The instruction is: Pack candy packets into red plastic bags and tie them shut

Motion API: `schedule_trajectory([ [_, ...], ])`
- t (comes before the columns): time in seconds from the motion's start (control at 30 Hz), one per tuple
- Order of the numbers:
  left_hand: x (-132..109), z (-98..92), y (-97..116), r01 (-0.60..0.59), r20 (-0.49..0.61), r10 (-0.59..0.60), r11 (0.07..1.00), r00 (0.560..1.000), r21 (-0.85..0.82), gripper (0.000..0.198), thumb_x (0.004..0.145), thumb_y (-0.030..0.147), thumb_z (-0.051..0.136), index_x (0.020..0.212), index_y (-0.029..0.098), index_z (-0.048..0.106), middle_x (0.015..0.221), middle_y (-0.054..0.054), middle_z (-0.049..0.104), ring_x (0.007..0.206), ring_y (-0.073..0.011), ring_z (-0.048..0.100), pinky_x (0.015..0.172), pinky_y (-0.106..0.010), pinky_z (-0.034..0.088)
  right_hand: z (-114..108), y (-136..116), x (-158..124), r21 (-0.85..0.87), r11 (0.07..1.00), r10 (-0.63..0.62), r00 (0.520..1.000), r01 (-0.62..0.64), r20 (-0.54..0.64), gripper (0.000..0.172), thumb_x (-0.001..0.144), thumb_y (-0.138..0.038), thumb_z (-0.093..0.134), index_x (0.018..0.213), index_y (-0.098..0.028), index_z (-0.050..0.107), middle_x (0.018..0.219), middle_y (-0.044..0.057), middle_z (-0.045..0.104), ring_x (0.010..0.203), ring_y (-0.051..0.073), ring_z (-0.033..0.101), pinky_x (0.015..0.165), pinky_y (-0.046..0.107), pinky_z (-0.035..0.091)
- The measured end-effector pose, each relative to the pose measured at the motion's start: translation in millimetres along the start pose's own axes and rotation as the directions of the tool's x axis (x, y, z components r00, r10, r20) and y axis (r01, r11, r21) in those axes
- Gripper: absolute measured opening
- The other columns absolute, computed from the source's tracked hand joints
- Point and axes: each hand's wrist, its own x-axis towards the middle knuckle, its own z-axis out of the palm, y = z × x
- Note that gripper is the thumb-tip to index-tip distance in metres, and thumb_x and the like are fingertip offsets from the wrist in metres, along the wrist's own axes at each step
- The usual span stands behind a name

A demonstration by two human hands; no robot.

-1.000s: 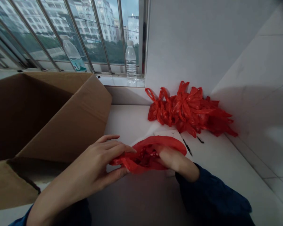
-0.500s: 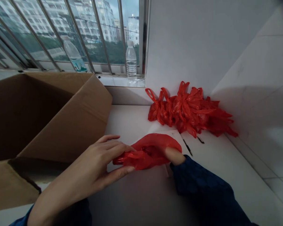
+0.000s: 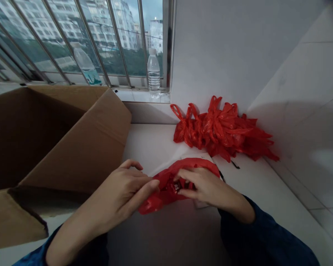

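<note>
A red plastic bag [image 3: 166, 197] lies on its side above the white surface, its mouth spread toward my right hand. My left hand [image 3: 127, 188] pinches the bag's left part between thumb and fingers. At the mouth is my right hand [image 3: 208, 184], thumb and forefinger apart and curved around small dark wrapped pieces [image 3: 177, 186] inside the bag. Whether the fingertips press on any of the pieces is hard to see. A white sheet or flat box [image 3: 201, 204] shows partly beneath the bag and my right hand.
A large open cardboard box [image 3: 100, 136] stands at the left. Several tied red plastic bags [image 3: 222, 127] are piled by the wall at the back right. Two clear bottles, one upright [image 3: 153, 74] and one leaning [image 3: 86, 64], stand on the sill by the barred window.
My right hand has drawn back from deep inside the bag, so its fingers and the dark pieces now show. The bag's mouth is wider; my left hand has shifted slightly right.
</note>
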Motion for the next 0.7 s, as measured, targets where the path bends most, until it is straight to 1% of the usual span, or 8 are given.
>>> schedule_trajectory([
  [0.1, 7, 12.1, 0, 0.061, 0.124, -0.075, 0.992, 0.989, 0.112, 0.035, 0.102, 0.043, 0.042, 0.093, 0.022, 0.067, 0.067, 0.003, 0.067, 0.061, -0.0142, 0.058, 0.086, -0.035, 0.039, -2, -10, -1, -0.026, 0.996, -0.090, 0.994, 0.088, -0.056, 0.022, 0.087, -0.014, 0.067, 0.107, -0.023, 0.065, 0.108, 0.001, 0.066, 0.098, 0.017, 0.064, 0.085, 0.028, 0.050],
  [0.17, 12, 17.9, 0, 0.066, 0.132, -0.083, 0.990, 0.988, 0.128, 0.036, 0.099, 0.050, 0.045, 0.102, 0.021, 0.066, 0.073, 0.000, 0.069, 0.068, -0.0168, 0.061, 0.081, -0.033, 0.040, 0, -12, -1, -0.080, 0.993, -0.096, 0.988, 0.087, -0.119, 0.024, 0.088, -0.011, 0.065, 0.108, -0.023, 0.065, 0.111, 0.003, 0.063, 0.099, 0.018, 0.063, 0.086, 0.031, 0.051],
  [0.27, 20, 24.3, -2, 0.051, 0.121, -0.060, 0.995, 0.991, 0.084, 0.038, 0.100, 0.048, 0.043, 0.090, 0.019, 0.066, 0.071, 0.000, 0.066, 0.064, -0.0148, 0.057, 0.077, -0.031, 0.040, 1, -13, -1, -0.102, 0.988, -0.137, 0.971, 0.119, -0.194, 0.025, 0.090, -0.010, 0.060, 0.110, -0.024, 0.065, 0.114, 0.004, 0.062, 0.102, 0.019, 0.063, 0.089, 0.033, 0.052],
  [0.37, 25, 28.3, -5, 0.027, 0.107, -0.026, 1.000, 0.994, -0.010, 0.035, 0.102, 0.039, 0.042, 0.084, 0.017, 0.062, 0.068, 0.002, 0.063, 0.060, -0.0126, 0.053, 0.076, -0.030, 0.040, 1, -14, -1, 0.005, 0.982, -0.180, 0.953, 0.186, -0.242, 0.032, 0.092, -0.011, 0.057, 0.119, -0.028, 0.062, 0.119, 0.003, 0.063, 0.108, 0.018, 0.062, 0.096, 0.035, 0.052],
  [0.47, 26, 27.7, -7, 0.060, 0.080, -0.052, 0.993, 0.995, -0.106, 0.034, 0.102, 0.039, 0.044, 0.082, 0.017, 0.061, 0.068, 0.000, 0.061, 0.068, -0.0148, 0.055, 0.073, -0.028, 0.041, 1, -13, -1, 0.159, 0.977, -0.087, 0.948, 0.141, -0.307, 0.043, 0.091, -0.015, 0.060, 0.131, -0.030, 0.055, 0.122, 0.004, 0.066, 0.113, 0.020, 0.062, 0.100, 0.039, 0.051],
  [0.53, 26, 26.0, -6, 0.101, 0.051, -0.095, 0.985, 0.994, -0.139, 0.035, 0.102, 0.040, 0.043, 0.083, 0.018, 0.062, 0.069, -0.001, 0.062, 0.073, -0.0162, 0.056, 0.071, -0.028, 0.041, 2, -12, -1, 0.297, 0.950, 0.002, 0.954, 0.091, -0.298, 0.040, 0.092, -0.021, 0.059, 0.131, -0.027, 0.055, 0.118, 0.005, 0.068, 0.107, 0.020, 0.066, 0.093, 0.037, 0.056],
  [0.6, 25, 25.0, -4, 0.122, 0.029, -0.119, 0.982, 0.992, -0.144, 0.035, 0.102, 0.040, 0.042, 0.083, 0.018, 0.062, 0.071, -0.001, 0.063, 0.076, -0.0167, 0.056, 0.072, -0.028, 0.041, 3, -12, 0, 0.445, 0.894, 0.060, 0.967, 0.059, -0.248, 0.030, 0.098, -0.029, 0.052, 0.126, -0.024, 0.058, 0.109, 0.005, 0.070, 0.091, 0.017, 0.069, 0.077, 0.031, 0.060],
  [0.7, 25, 26.5, -3, 0.110, 0.036, -0.107, 0.987, 0.994, -0.119, 0.037, 0.103, 0.039, 0.041, 0.080, 0.017, 0.060, 0.069, -0.001, 0.063, 0.075, -0.0167, 0.057, 0.073, -0.029, 0.041, 4, -14, 3, 0.563, 0.826, 0.112, 0.967, 0.038, -0.230, 0.027, 0.101, -0.037, 0.046, 0.113, -0.021, 0.064, 0.097, 0.003, 0.068, 0.072, 0.012, 0.067, 0.062, 0.024, 0.059],
])
